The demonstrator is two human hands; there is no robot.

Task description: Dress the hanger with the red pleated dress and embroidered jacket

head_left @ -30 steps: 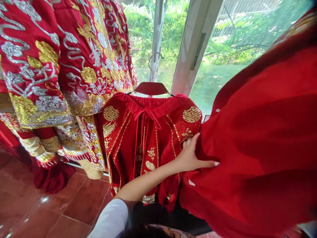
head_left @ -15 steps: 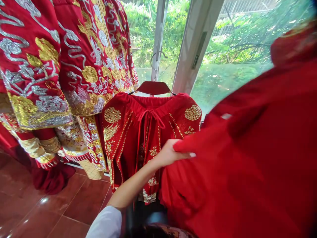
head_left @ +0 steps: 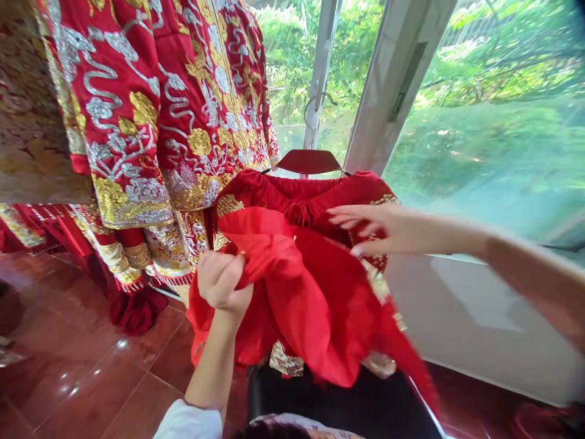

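Note:
My left hand [head_left: 223, 281] is closed around a bunched bright red garment [head_left: 297, 292], whose loose cloth droops to the right. Behind it, a dark red top [head_left: 250, 190] with gold embroidery and a tied neckline hangs on a hanger [head_left: 307, 161] with a wire hook. The bright red cloth hides much of that top's front. My right hand [head_left: 377, 227] reaches in from the right, fingers spread, in front of the top's shoulder. Whether its fingertips touch the fabric I cannot tell.
Red jackets [head_left: 201, 128] with silver and gold embroidery hang close on the left. A framed window [head_left: 493, 152] is behind, with a white wall panel [head_left: 475, 317] below. Under the clothes is a black surface [head_left: 329, 399], and tiled floor [head_left: 114, 378] lies lower left.
The bright red garment has swung from the right side to in front of the hanging top, gripped by my left hand, which moved left. My right hand has come into view, open.

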